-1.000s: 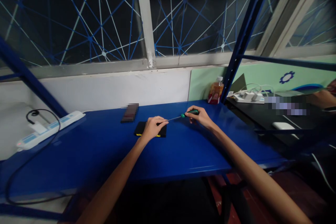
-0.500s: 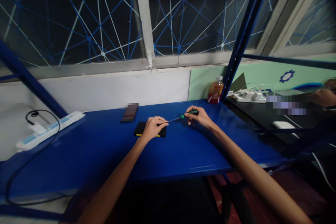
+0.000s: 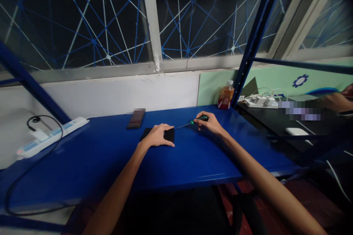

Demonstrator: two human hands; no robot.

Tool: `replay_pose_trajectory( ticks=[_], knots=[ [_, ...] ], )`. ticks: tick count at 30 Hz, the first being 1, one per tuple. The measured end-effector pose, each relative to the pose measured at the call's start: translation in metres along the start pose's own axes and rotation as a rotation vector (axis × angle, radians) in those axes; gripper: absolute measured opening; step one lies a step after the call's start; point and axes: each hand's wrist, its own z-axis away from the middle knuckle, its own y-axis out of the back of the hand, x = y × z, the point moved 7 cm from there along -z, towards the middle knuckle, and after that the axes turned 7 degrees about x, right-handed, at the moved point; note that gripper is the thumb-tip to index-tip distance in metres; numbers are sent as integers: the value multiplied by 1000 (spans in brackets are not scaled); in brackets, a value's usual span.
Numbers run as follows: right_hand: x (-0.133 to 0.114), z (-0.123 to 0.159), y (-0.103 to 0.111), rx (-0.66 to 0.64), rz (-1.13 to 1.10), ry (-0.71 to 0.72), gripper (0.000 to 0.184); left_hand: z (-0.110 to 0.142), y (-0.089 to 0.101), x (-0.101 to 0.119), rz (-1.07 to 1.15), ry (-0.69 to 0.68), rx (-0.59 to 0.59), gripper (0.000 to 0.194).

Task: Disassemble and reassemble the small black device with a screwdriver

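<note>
A flat black box (image 3: 170,136) lies on the blue table, largely covered by my left hand (image 3: 157,136). That hand spans it, thumb along the near edge and fingers along the far edge, seemingly gripping it across its width. My right hand (image 3: 209,122) is closed round the green handle of a screwdriver (image 3: 192,122). The screwdriver's thin metal shaft points left, its tip just off the box's right end and apart from my left fingers. Behind the box, to the left, lies a dark, phone-like slab (image 3: 135,119), partly blurred out.
A white power strip (image 3: 55,136) with a black cable stands at the table's left. A drink bottle (image 3: 226,95) is at the back right by a blue post (image 3: 249,49). On the black desk (image 3: 271,121) to the right are another power strip (image 3: 260,102) and another person's hand (image 3: 335,102).
My left hand has let go of the screwdriver's tip and spread over the black box, thumb moving to the near edge. My right hand still holds the screwdriver in nearly the same place.
</note>
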Motion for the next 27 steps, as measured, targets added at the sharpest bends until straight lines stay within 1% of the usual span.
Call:
replay_pose_trajectory(
  ticks=[5,9,19,27],
  knots=[
    [5,0,-3,2,14,2,32,-1,4,2,51,-26,94,84],
    [4,-1,-2,23,-14,2,33,0,11,2,84,-22,151,80],
    [1,2,-6,33,-13,-9,36,1,16,4,117,-29,203,77],
    [-1,3,-6,18,-31,-10,35,2,20,9,112,-24,208,75]
  ],
)
